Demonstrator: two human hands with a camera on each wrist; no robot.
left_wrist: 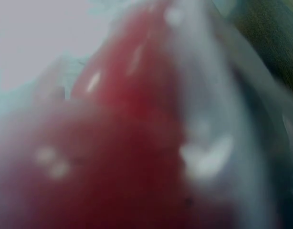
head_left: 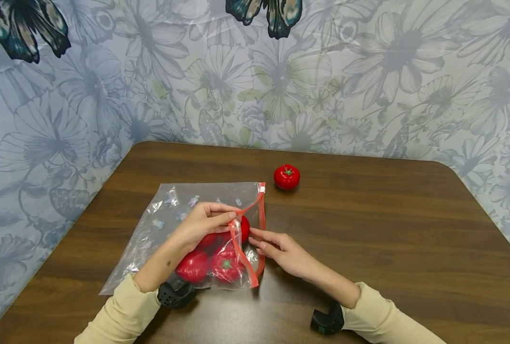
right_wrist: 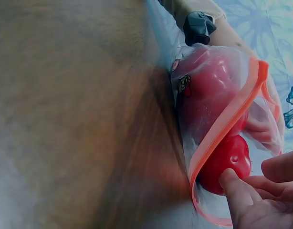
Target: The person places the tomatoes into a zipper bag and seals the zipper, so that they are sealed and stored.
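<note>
A clear zip bag [head_left: 151, 224] with an orange-red seal lies on the table, several red tomatoes [head_left: 226, 267] inside it. My left hand [head_left: 207, 220] pinches the upper edge of the bag's mouth and holds it raised. At that opening sits one more tomato [right_wrist: 227, 164], just inside the seal. My right hand [head_left: 285, 253] touches this tomato with nearly straight fingertips, as the right wrist view also shows. Blurred red tomatoes [left_wrist: 113, 167] behind clear plastic fill the left wrist view, where the left hand cannot be made out.
A single tomato [head_left: 287, 177] stands on the wooden table [head_left: 366, 215], beyond the bag's zip corner. Behind the table's far edge hangs a floral cloth [head_left: 280, 95] with butterfly prints. Black wrist devices [head_left: 329, 319] are worn under both forearms.
</note>
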